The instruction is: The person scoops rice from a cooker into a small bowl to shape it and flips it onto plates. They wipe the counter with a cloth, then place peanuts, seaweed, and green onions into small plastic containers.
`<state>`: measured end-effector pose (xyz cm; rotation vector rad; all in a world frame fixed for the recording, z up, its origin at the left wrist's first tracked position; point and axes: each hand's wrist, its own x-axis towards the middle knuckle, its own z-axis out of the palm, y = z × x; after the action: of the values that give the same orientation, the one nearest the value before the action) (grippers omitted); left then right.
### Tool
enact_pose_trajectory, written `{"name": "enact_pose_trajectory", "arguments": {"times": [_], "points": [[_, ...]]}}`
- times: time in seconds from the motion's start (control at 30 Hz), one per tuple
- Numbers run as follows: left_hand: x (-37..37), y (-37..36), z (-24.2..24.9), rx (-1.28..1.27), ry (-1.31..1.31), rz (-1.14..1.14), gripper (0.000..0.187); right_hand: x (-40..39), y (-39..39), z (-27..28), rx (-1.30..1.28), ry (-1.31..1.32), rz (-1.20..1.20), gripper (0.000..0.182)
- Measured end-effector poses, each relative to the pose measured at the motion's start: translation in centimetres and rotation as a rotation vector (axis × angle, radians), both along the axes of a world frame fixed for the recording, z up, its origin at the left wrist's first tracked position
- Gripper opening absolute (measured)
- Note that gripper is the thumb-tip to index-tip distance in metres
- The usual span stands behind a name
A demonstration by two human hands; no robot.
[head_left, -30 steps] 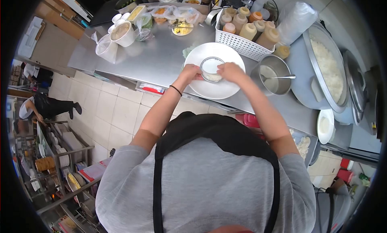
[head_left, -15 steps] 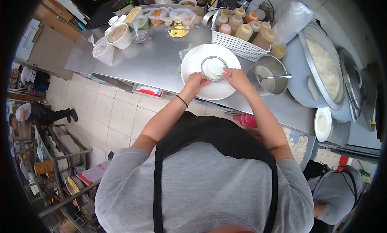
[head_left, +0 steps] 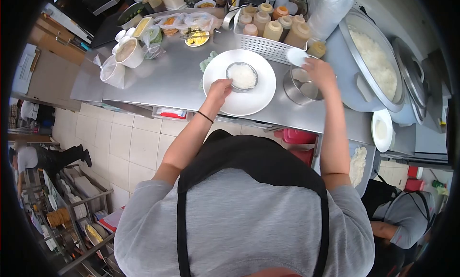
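Note:
A small metal bowl (head_left: pixel 242 76) packed with white rice sits in the middle of a white plate (head_left: pixel 254 100) on the steel counter. My left hand (head_left: pixel 219 91) rests on the plate's left part, fingertips at the bowl's rim, gripping nothing. My right hand (head_left: pixel 320 71) is raised over a steel pot (head_left: pixel 293 91) to the right of the plate and holds a white rice paddle (head_left: pixel 297 56).
A large cooker of white rice (head_left: pixel 376 61) stands at the right, with a small white dish (head_left: pixel 382 129) in front of it. A white basket of squeeze bottles (head_left: pixel 261 43) is behind the plate. Cups and bagged food (head_left: pixel 129 49) stand far left. Another person (head_left: pixel 400 219) crouches lower right.
Both hands have left the rice bowl. My right hand has moved right to the steel pot and now holds a white paddle; my left hand has dropped onto the plate.

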<state>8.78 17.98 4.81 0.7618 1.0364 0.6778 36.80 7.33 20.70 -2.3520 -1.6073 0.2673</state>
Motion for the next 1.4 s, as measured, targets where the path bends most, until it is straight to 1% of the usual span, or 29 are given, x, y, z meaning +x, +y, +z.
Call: {"name": "enact_pose_trajectory", "arguments": {"times": [0.03,0.17,0.23,0.27,0.33,0.4,0.47,0.5,0.53,0.57,0.6,0.63,0.67,0.73,0.77,0.83,0.87,0.93,0.97,1.0,1.03,1.07,1.1,1.13,1.2,1.23,1.3,1.33,1.4], "points": [[0.0,0.0,0.2,-0.045,-0.063,-0.002,0.030,2.5,-0.3,-1.3,-0.031,-0.076,-0.027,0.029],[0.2,0.2,-0.2,-0.188,-0.200,0.031,0.043,4.6,-0.3,-4.3,-0.178,-0.217,-0.062,0.024],[0.3,0.5,-0.6,-0.228,-0.214,0.028,0.040,4.9,-0.1,-5.1,-0.036,-0.201,-0.123,0.019],[0.3,0.8,-0.8,-0.267,-0.231,0.029,0.037,5.2,-0.2,-5.6,-0.036,-0.198,-0.120,0.019],[0.2,2.1,-1.2,-0.243,-0.270,-0.020,0.039,5.5,-0.5,-5.8,0.158,-0.224,-0.127,0.014],[0.0,3.7,-1.0,-0.219,-0.312,-0.071,0.041,4.9,-1.4,-5.6,0.142,-0.242,-0.172,0.012],[-0.3,4.9,1.2,0.104,0.028,-0.291,0.047,5.2,-1.8,-6.0,0.126,-0.263,-0.213,0.011],[0.2,3.6,5.1,0.264,0.264,-0.310,0.053,6.1,-2.1,-7.3,0.172,-0.287,-0.163,0.010],[0.8,2.8,6.1,0.259,0.267,-0.305,0.053,6.5,-2.3,-8.1,0.218,-0.310,-0.113,0.010],[1.7,2.1,6.7,0.742,0.608,-0.402,0.053,6.1,-2.4,-7.6,0.216,-0.306,-0.107,0.010],[2.6,1.3,6.9,1.232,0.949,-0.487,0.053,5.3,-2.5,-6.5,0.089,-0.236,-0.161,0.010],[3.5,-0.1,6.5,1.250,1.066,-0.520,0.052,4.8,-2.5,-5.8,-0.036,-0.165,-0.216,0.011],[4.2,-1.2,6.3,1.370,1.245,-0.676,0.049,4.6,-2.4,-5.9,-0.036,-0.160,-0.215,0.011],[4.9,-1.5,-0.2,1.644,1.354,-0.663,0.043,4.6,-2.4,-6.2,0.016,-0.188,-0.212,0.012],[5.1,-1.7,-0.2,1.646,1.354,-0.670,0.043,5.1,-2.5,-6.7,0.014,-0.183,-0.216,0.012],[5.5,-2.0,0.7,1.568,1.469,-0.788,0.035,5.6,-2.7,-7.0,0.291,-0.361,-0.073,0.013],[5.5,-1.7,1.3,1.567,1.469,-0.792,0.035,5.7,-2.8,-7.3,0.289,-0.359,-0.074,0.013],[5.5,0.5,3.6,1.316,1.257,-1.007,0.035,3.0,-2.0,-5.0,0.379,-0.143,-0.127,0.013],[5.6,3.5,-0.1,1.427,1.089,-0.800,0.042,1.9,-1.3,-5.0,0.392,-0.101,-0.040,0.013],[5.0,3.3,3.2,1.354,1.089,-0.725,0.044,0.6,-0.5,-5.3,0.404,-0.059,0.047,0.013],[4.3,2.7,8.4,1.281,1.086,-0.650,0.047,-1.5,0.4,-5.5,0.291,0.033,0.103,0.013],[3.5,2.4,11.8,1.273,1.144,-0.607,0.053,-3.9,1.3,-6.1,0.176,0.122,0.160,0.012],[2.7,2.4,13.7,1.264,1.201,-0.562,0.059,-5.8,2.3,-7.9,0.162,0.124,0.251,0.009],[1.7,3.3,14.0,1.124,1.193,-0.538,0.061,-7.7,3.3,-9.9,0.148,0.126,0.345,0.010],[-1.3,4.9,11.8,1.221,0.982,-0.302,0.061,-11.7,4.6,-11.9,0.077,0.018,0.456,0.007],[-2.6,4.9,11.7,1.218,0.987,-0.296,0.061,-12.9,5.1,-12.8,0.078,0.019,0.463,0.007],[-5.1,4.1,11.4,1.010,0.851,-0.220,0.056,-14.5,5.9,-13.9,-0.003,0.011,0.584,0.007],[-6.2,3.8,10.7,1.008,0.853,-0.212,0.056,-14.7,6.3,-14.1,-0.002,0.009,0.591,0.007],[-8.4,2.9,8.8,0.721,0.594,-0.145,0.053,-14.9,7.1,-14.3,-0.080,0.050,0.531,0.012]]}}
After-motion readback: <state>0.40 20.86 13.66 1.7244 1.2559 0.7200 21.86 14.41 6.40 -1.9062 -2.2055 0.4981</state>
